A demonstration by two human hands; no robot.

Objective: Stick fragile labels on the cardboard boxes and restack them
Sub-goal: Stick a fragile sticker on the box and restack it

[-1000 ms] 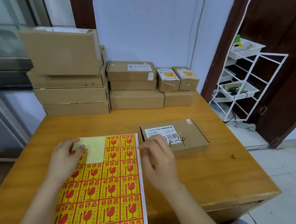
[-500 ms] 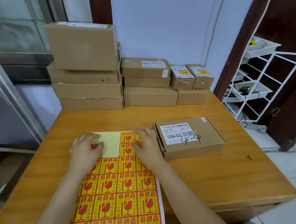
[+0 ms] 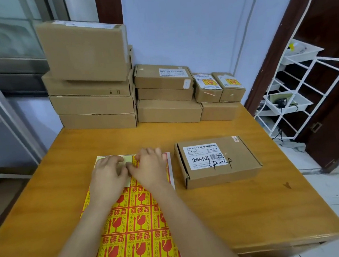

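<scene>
Both hands work at the far end of the red-and-yellow sheet of fragile labels [image 3: 132, 221], which lies flat on the near-left part of the orange wooden desk [image 3: 244, 208]. The left hand [image 3: 107, 176] rests with curled fingers on the pale bare patch of backing where labels are already gone, seemingly pinning the sheet down. The right hand [image 3: 149, 168] has its fingers bent over the next label in the top row, thumb close to the left hand's; whether a corner is actually pinched cannot be told, since the fingertips cover it. Just right of the sheet sits the flat brown cardboard box with a white printed barcode label and handwritten marking [image 3: 217, 161], apart from both hands and carrying no fragile label on its visible top. Along the far edge stand the stacks of brown cardboard boxes [image 3: 93, 100], and two small boxes at far right [image 3: 219, 86] already show yellow labels. The likely trouble is in the peel: if the left hand lets the backing lift, the whole sheet could rise with the label, and a thin label pulled too sharply may tear or fold onto itself. Placed carelessly, it might also cover the barcode.
</scene>
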